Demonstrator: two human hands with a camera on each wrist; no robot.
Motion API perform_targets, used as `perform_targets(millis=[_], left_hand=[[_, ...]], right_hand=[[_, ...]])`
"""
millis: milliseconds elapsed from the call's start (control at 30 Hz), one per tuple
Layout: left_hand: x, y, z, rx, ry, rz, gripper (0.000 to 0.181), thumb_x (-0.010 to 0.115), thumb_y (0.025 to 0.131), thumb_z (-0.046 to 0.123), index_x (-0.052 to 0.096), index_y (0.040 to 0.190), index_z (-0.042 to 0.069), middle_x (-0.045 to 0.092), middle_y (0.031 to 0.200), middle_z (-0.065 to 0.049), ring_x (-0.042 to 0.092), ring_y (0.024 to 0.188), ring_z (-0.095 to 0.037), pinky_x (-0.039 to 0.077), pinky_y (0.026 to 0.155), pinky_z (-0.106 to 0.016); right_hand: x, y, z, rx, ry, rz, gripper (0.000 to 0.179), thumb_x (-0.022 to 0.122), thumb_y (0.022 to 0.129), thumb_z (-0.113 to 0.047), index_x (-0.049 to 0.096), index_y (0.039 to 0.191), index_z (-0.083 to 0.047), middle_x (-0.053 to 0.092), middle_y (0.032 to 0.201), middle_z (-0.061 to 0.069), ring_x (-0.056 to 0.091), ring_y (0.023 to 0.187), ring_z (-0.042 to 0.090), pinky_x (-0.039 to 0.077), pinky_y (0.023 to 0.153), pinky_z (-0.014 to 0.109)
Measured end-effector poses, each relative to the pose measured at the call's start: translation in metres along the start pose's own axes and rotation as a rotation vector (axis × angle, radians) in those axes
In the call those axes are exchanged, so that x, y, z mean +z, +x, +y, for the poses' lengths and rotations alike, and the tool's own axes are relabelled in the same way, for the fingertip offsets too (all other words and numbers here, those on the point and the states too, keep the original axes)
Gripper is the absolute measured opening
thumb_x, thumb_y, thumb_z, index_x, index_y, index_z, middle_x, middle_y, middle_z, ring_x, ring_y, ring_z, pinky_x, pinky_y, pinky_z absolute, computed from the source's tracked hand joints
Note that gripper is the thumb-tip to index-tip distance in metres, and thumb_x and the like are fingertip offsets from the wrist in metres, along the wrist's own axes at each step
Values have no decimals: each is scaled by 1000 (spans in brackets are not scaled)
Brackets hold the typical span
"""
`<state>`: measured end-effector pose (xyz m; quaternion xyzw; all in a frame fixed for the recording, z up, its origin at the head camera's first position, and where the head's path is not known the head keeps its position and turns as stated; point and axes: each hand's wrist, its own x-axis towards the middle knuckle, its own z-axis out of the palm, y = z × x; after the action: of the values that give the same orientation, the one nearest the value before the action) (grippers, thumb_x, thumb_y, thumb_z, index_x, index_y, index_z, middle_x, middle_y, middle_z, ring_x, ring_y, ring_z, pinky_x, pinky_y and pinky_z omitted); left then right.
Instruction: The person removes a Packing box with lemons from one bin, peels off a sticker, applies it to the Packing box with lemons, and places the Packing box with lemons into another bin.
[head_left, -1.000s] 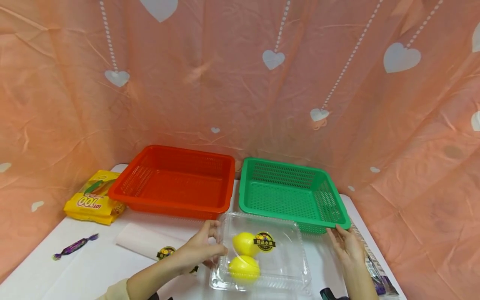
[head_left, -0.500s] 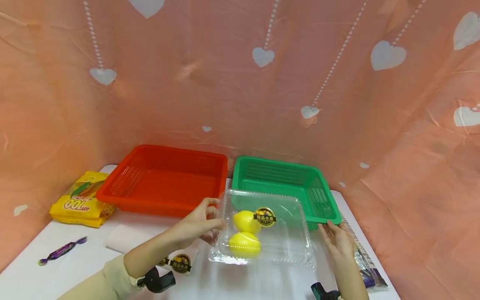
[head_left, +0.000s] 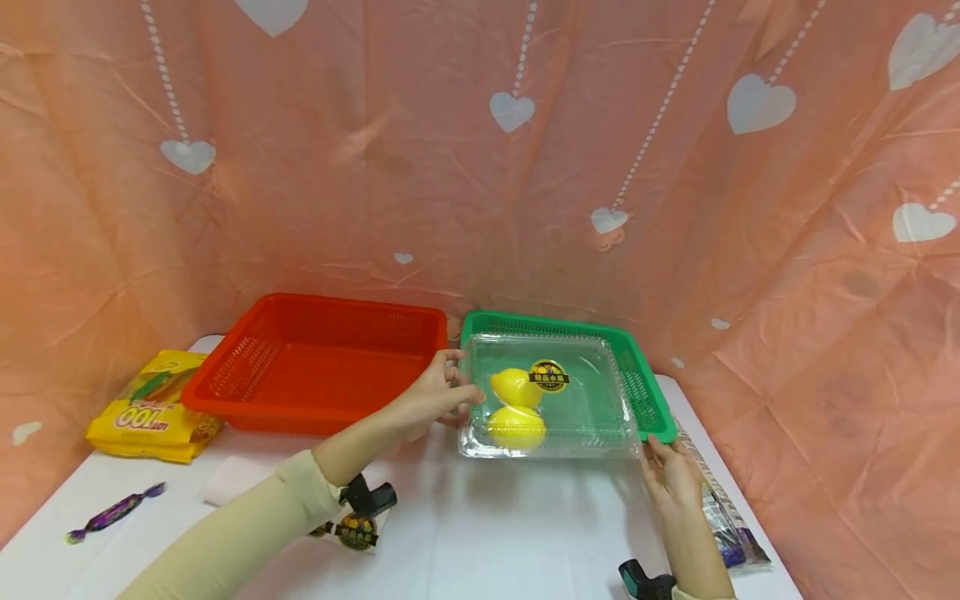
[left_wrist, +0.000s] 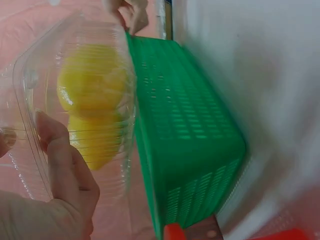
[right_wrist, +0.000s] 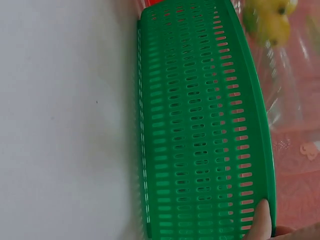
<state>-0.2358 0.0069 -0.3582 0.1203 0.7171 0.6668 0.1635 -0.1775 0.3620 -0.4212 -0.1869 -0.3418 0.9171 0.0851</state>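
Observation:
My left hand (head_left: 438, 393) grips the left edge of a clear plastic fruit box (head_left: 585, 408) with a round black-and-gold label. Two lemons (head_left: 517, 427) lie inside, at the box's left side. The box is held above the green basket (head_left: 654, 412) and overlaps most of its opening in the head view. In the left wrist view, thumb and fingers (left_wrist: 60, 160) pinch the box's rim beside the yellow lemons. My right hand (head_left: 675, 479) holds the front right corner of the green basket, its thumb (right_wrist: 261, 220) on the outer wall under the rim.
A red basket (head_left: 322, 421) stands left of the green one. Beside it lie a yellow snack bag (head_left: 150, 417) and a purple wrapped candy (head_left: 116, 511). A pale packet with labels (head_left: 360, 531) lies partly under my left forearm. Silvery packaging (head_left: 723, 529) lies at the table's right edge.
My left hand has lifted the fruit box with the lemons up and forward, from the table in front to over the green basket. My right hand stays at the basket's corner.

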Motion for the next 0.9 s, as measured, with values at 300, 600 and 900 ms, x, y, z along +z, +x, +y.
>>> perform_targets(millis=[300, 600, 900], left_hand=[[6, 19, 0, 55, -89, -54, 92, 67, 89, 5, 5, 156, 18, 46, 100, -11, 54, 55, -15, 57, 55, -31], [5, 36, 5, 11, -98, -57, 80, 64, 91, 6, 17, 154, 21, 47, 107, -15, 54, 55, -15, 58, 55, -32], [6, 77, 24, 57, -93, -78, 81, 64, 92, 6, 16, 154, 22, 46, 111, -17, 57, 55, -17, 58, 56, -32]], right_hand=[[10, -11, -3, 3, 14, 51, 23, 46, 100, 5, 63, 103, -10, 55, 97, 5, 57, 86, 10, 57, 84, 25], [9, -11, -2, -12, 6, 35, 24, 45, 100, 7, 62, 101, -9, 53, 95, 7, 59, 87, 14, 56, 90, 31], [8, -10, 0, -23, -7, 35, 25, 48, 99, 8, 60, 110, -10, 53, 100, 7, 59, 91, 14, 50, 98, 31]])
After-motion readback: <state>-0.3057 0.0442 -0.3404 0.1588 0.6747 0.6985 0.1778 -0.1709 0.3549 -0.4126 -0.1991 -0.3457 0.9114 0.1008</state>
